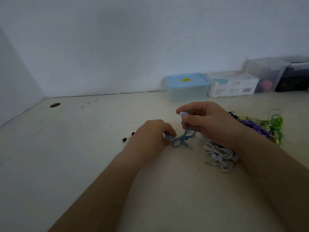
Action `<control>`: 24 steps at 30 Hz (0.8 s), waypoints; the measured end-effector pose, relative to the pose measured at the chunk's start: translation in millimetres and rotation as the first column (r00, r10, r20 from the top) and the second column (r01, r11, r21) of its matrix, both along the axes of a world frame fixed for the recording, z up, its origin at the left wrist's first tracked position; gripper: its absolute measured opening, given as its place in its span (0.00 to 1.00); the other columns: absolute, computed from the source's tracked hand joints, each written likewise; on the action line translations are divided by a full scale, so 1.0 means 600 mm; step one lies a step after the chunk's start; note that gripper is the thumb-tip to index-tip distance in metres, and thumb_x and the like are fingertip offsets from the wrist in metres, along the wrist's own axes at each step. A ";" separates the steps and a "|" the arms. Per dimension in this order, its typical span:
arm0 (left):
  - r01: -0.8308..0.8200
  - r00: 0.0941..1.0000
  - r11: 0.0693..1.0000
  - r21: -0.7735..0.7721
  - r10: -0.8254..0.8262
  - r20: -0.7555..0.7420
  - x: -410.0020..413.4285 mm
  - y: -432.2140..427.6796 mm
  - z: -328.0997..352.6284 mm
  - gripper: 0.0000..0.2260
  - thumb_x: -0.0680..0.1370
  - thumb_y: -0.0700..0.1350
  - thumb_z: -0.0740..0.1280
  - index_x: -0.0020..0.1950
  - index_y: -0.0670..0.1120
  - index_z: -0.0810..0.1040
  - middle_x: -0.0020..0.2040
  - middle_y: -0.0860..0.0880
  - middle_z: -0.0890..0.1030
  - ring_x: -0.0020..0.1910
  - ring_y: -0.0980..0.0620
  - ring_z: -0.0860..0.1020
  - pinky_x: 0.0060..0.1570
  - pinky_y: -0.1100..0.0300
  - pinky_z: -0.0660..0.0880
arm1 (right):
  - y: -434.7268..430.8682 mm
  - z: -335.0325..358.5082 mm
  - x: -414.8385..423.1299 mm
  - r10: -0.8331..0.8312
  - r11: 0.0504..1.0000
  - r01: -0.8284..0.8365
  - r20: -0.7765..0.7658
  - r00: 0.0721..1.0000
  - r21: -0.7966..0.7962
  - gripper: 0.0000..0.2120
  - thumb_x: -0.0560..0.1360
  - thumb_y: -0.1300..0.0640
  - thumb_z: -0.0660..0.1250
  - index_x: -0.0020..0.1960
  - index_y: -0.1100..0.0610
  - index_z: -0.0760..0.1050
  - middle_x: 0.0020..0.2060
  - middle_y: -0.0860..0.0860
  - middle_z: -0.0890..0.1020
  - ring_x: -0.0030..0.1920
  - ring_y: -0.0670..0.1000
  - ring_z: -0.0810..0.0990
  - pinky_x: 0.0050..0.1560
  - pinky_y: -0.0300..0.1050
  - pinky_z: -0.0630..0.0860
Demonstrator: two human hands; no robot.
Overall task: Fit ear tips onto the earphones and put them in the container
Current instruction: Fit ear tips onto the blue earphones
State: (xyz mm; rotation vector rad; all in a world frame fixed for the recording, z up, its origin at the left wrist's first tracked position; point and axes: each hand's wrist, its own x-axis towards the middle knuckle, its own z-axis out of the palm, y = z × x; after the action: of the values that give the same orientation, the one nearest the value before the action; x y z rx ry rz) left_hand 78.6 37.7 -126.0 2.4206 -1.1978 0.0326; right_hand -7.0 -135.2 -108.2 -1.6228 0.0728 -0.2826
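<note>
Head view, looking down at a pale counter point(83, 148) with both hands busy near the middle. The right hand point(205, 121) is raised a little off the surface, thumb and fingers pinching a pale blue earbud point(181, 113) at its tip. From there the blue earphones point(182, 138) hang down in a tied bundle of cord that rests on the counter between the hands, plug pointing toward five o'clock.

The left hand point(153, 136) is low at the bundle's nine o'clock side, fingers curled and gripping the other end of the blue earphones. Just beyond its knuckles, at nine o'clock, two small black ear tips point(124, 139) lie loose on the counter.

At five o'clock from the bundle, partly under the right wrist, sits a tangle of white earphones point(217, 153). A heap of green and purple cords point(260, 128) lies off at three o'clock.

Against the back wall at twelve o'clock stands the container point(187, 87), clear with its blue lid on. A white box point(232, 84) sits just beside it, then a clear bin point(265, 72) at two o'clock.
</note>
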 end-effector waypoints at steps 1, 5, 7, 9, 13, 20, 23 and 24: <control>-0.022 1.000 1.000 -0.014 0.022 0.008 0.000 -0.001 -0.001 0.10 0.75 0.41 0.71 0.53 0.54 0.83 0.50 0.52 0.80 0.45 0.54 0.77 0.51 0.55 0.76 | -0.001 0.000 0.000 -0.007 1.000 0.007 0.007 1.000 -0.011 0.07 0.75 0.67 0.70 0.50 0.58 0.83 0.38 0.56 0.82 0.40 0.52 0.82 0.47 0.43 0.80; -0.114 0.988 0.954 -0.277 0.080 -0.131 -0.001 -0.004 0.001 0.08 0.76 0.44 0.71 0.54 0.53 0.81 0.49 0.54 0.81 0.42 0.59 0.79 0.49 0.64 0.78 | -0.001 0.002 -0.003 -0.039 0.999 0.039 0.024 0.999 -0.023 0.09 0.72 0.67 0.72 0.50 0.56 0.83 0.41 0.55 0.82 0.42 0.53 0.83 0.47 0.44 0.81; -0.148 0.979 0.938 -0.314 0.094 -0.179 -0.001 -0.009 0.001 0.07 0.80 0.46 0.67 0.56 0.51 0.80 0.50 0.53 0.80 0.44 0.57 0.79 0.49 0.63 0.77 | -0.001 0.005 -0.004 -0.048 0.999 0.047 0.045 0.998 0.008 0.09 0.72 0.67 0.72 0.50 0.56 0.83 0.41 0.55 0.82 0.42 0.52 0.83 0.46 0.43 0.81; -0.175 0.974 0.926 -0.335 0.112 -0.198 0.000 -0.015 0.000 0.09 0.82 0.47 0.61 0.56 0.48 0.80 0.49 0.52 0.81 0.47 0.53 0.78 0.51 0.57 0.77 | 0.000 0.009 -0.005 -0.057 0.997 0.052 0.079 0.995 0.062 0.09 0.72 0.67 0.72 0.49 0.56 0.82 0.39 0.54 0.82 0.42 0.51 0.82 0.47 0.42 0.81; -0.288 0.945 0.841 -0.457 0.173 -0.277 -0.003 -0.017 0.006 0.14 0.84 0.48 0.56 0.46 0.49 0.79 0.42 0.56 0.79 0.45 0.54 0.77 0.45 0.61 0.73 | 0.007 0.017 -0.006 -0.072 0.979 0.041 0.151 0.986 0.198 0.11 0.66 0.62 0.72 0.49 0.58 0.81 0.36 0.52 0.83 0.41 0.50 0.83 0.45 0.41 0.80; -0.681 0.291 0.573 -0.456 -0.359 -0.887 -0.029 -0.025 0.047 0.17 0.85 0.53 0.54 0.51 0.43 0.75 0.53 0.42 0.84 0.49 0.40 0.85 0.53 0.45 0.80 | 0.036 0.064 0.000 -0.110 0.959 0.048 0.210 0.971 0.280 0.07 0.73 0.67 0.70 0.50 0.60 0.80 0.40 0.56 0.85 0.44 0.53 0.85 0.49 0.46 0.82; -0.720 0.107 0.528 -0.450 -0.557 -0.824 -0.033 -0.022 0.063 0.14 0.85 0.46 0.56 0.58 0.37 0.76 0.50 0.38 0.85 0.43 0.40 0.85 0.40 0.49 0.83 | 0.045 0.078 -0.001 -0.154 0.981 0.130 0.170 0.973 0.144 0.08 0.72 0.66 0.73 0.51 0.59 0.81 0.44 0.58 0.86 0.47 0.56 0.86 0.50 0.48 0.82; -0.734 0.090 0.516 -0.442 -0.571 -0.816 -0.031 -0.023 0.069 0.14 0.84 0.43 0.57 0.59 0.36 0.77 0.49 0.37 0.85 0.42 0.41 0.85 0.38 0.51 0.83 | 0.045 0.079 0.000 -0.186 0.982 0.180 0.155 0.970 0.049 0.09 0.71 0.65 0.75 0.50 0.59 0.82 0.44 0.57 0.86 0.46 0.56 0.86 0.49 0.48 0.83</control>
State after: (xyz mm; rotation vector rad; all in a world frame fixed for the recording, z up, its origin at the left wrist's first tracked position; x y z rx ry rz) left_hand 59.7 24.0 -84.4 0.8873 -0.0503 -0.7482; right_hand -7.2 -108.1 -61.0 -1.5555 0.1049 -0.5498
